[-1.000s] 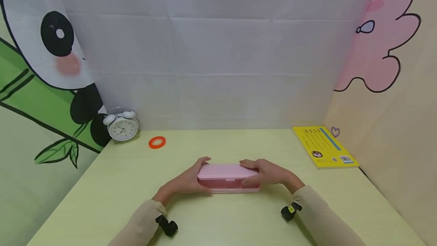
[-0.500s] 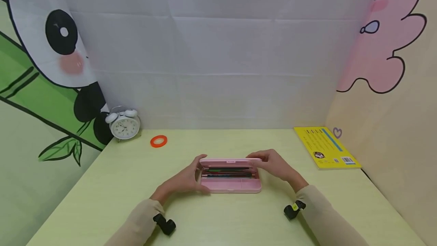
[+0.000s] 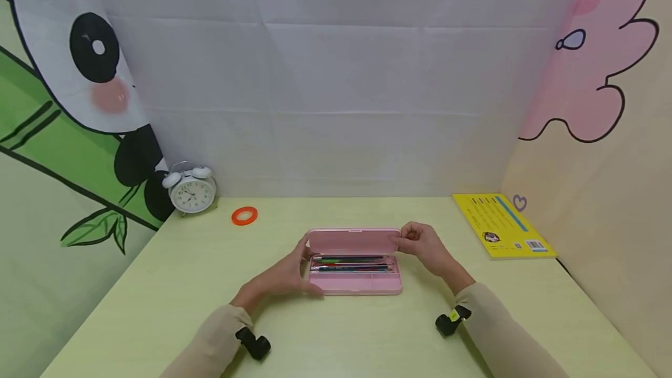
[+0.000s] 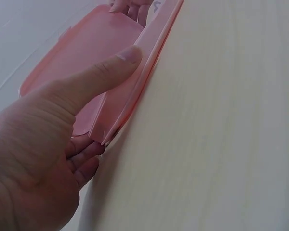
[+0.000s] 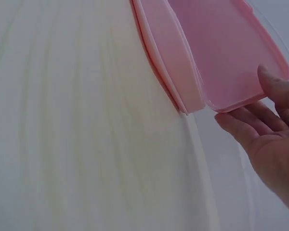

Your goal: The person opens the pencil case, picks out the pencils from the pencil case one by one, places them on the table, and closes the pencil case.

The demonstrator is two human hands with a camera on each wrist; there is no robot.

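A pink pencil case [image 3: 336, 286] rests on the table in the head view, its lid [image 3: 352, 242] raised at the back. Several pencils [image 3: 350, 269] lie lengthwise inside. My left hand [image 3: 283, 275] grips the case's left end; in the left wrist view the thumb of this hand [image 4: 43, 125] lies along the front wall and the fingers curl round the end. At the lid's right edge, my right hand [image 3: 429, 251] pinches the rim. From the right wrist camera, this hand [image 5: 274, 134] has its thumb on the lid's inner face [image 5: 226, 53] and its fingers behind.
Back left on the table [image 3: 357, 337] stands a white alarm clock [image 3: 192, 196], with an orange ring [image 3: 244, 216] beside it. A yellow book [image 3: 501, 226] lies at the right by the wall. White sheeting [image 3: 336, 86] hangs behind the table.
The lid was closed a second ago and has swung up and back, showing the pencils. My right hand has moved from the case's front to the lid's right edge; the left stays put.
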